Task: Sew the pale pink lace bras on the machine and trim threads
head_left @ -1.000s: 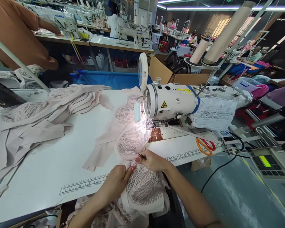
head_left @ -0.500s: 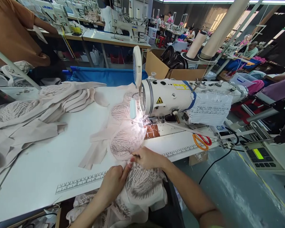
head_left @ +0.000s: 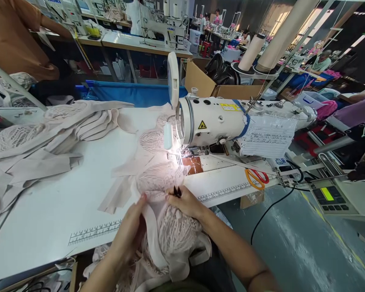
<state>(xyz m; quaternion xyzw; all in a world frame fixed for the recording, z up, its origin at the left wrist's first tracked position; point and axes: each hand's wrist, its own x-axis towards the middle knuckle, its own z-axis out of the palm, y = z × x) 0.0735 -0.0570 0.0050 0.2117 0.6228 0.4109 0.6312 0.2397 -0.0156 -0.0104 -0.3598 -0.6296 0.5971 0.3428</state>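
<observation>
1. The lace garment (head_left: 167,202) lies at lower centre of the frame, draped over the near edge of the surface (head_left: 63,202) and running up toward the sewing machine (head_left: 213,121). Its long axis points from my lap up to the lit needle area.
2. My left hand (head_left: 130,227) is curled shut on the pale band at the garment's left edge, just below the lace cup.
3. My right hand (head_left: 185,200) pinches a small dark snipping tool (head_left: 176,191) between thumb and fingers, its tips resting on the lace; it is clamped on the tool, not the cloth.
4. The two hands are close together with the cloth between them; the right one lies nearer the machine, the left nearer the pile of cut pieces (head_left: 48,134) at mid left.
5. Orange-handled scissors (head_left: 255,178) lie on the surface right of centre, well apart from both hands.
</observation>
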